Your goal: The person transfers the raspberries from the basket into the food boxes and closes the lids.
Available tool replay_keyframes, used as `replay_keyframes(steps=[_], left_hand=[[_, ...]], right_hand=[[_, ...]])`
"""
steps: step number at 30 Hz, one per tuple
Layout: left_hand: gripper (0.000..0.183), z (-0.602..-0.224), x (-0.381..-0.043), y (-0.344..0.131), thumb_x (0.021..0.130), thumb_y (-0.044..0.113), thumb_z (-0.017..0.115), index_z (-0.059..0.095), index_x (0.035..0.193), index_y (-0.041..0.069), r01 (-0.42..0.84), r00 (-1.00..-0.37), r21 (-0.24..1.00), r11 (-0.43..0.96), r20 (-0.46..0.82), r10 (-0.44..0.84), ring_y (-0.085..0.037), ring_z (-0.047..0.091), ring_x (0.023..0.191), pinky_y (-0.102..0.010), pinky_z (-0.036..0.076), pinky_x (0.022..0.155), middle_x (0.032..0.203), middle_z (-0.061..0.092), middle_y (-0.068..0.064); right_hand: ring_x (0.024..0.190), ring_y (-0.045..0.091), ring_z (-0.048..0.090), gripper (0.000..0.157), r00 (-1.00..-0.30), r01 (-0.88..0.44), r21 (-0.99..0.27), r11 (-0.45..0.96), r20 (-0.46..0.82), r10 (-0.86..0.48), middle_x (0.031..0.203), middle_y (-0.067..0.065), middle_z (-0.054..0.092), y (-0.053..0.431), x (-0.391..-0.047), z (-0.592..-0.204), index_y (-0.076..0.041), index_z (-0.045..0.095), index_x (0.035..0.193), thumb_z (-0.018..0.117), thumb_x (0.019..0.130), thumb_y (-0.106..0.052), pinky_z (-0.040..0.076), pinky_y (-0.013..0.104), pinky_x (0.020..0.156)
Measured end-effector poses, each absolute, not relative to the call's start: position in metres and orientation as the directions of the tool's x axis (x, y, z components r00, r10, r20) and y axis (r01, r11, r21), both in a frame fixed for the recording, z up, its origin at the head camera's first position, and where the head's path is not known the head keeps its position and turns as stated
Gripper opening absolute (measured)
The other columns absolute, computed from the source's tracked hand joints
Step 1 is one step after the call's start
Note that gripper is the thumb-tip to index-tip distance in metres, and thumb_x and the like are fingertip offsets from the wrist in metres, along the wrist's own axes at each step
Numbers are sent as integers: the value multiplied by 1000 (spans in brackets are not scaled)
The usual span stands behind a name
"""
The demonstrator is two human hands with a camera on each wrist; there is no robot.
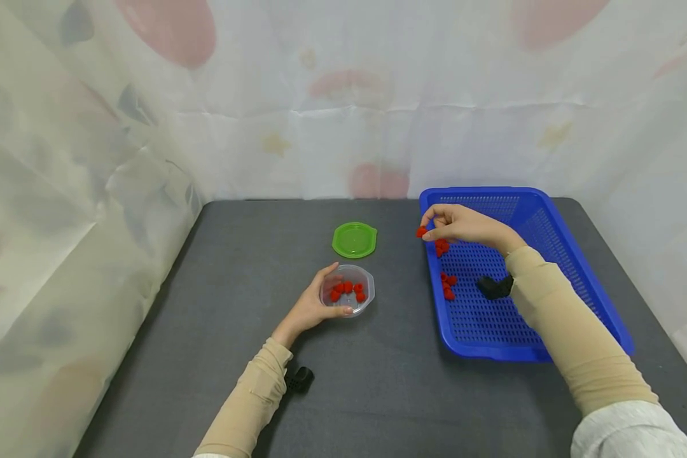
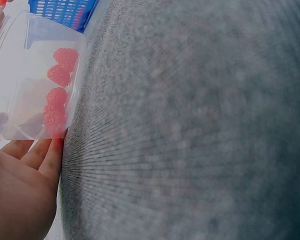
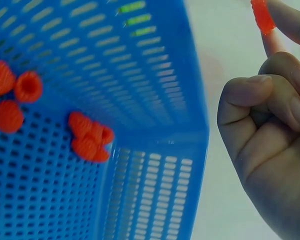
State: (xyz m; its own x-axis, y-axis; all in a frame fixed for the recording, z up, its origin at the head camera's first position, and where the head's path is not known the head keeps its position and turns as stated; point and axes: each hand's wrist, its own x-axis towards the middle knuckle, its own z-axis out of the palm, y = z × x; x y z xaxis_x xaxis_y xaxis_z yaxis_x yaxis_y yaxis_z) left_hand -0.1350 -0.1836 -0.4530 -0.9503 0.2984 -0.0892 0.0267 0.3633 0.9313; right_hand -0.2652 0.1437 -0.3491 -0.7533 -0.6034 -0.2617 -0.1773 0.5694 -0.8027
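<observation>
My left hand [image 1: 313,302] grips a small clear plastic tub [image 1: 368,280] by its side, thumb at the near edge and fingers at the far one. Several red raspberries [image 2: 56,107] lie on the tub's bottom, which rests on the table. Between thumb and index finger, my right hand [image 1: 464,227] pinches a single raspberry [image 3: 262,16] above the left rim of the blue basket [image 1: 492,352]. In the right wrist view its other fingers are curled in. More raspberries [image 3: 90,137] sit in two groups on the basket floor, along its left side.
A green lid [image 1: 354,240] lies flat on the grey table [image 1: 206,356], just behind the tub. Black wrist devices [image 1: 494,287] show at both wrists. Patterned white curtain [image 1: 332,127] hangs behind the table and along its sides.
</observation>
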Motion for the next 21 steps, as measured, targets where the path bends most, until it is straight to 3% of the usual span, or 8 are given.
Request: replay_keyframes(steps=[8, 21], left_hand=[[98, -477, -144, -188, 72, 17, 81, 20, 149, 14, 29, -956, 932, 360, -79, 282, -30, 38, 135, -51, 27, 111, 143, 42, -15], [102, -486, -146, -188, 67, 36, 84, 23, 148, 22, 11, -967, 929, 369, -83, 239, -22, 41, 132, -49, 31, 109, 140, 46, -3]], right_hand=[[51, 15, 35, 35, -707, -220, -822, 525, -236, -666, 59, -1, 38, 114, -268, -348, -11, 53, 112, 66, 86, -29, 36, 32, 54], [48, 12, 31, 31, -618, -248, -827, 504, -266, -740, 59, -2, 39, 70, -265, -355, -15, 54, 112, 66, 87, -29, 34, 26, 53]])
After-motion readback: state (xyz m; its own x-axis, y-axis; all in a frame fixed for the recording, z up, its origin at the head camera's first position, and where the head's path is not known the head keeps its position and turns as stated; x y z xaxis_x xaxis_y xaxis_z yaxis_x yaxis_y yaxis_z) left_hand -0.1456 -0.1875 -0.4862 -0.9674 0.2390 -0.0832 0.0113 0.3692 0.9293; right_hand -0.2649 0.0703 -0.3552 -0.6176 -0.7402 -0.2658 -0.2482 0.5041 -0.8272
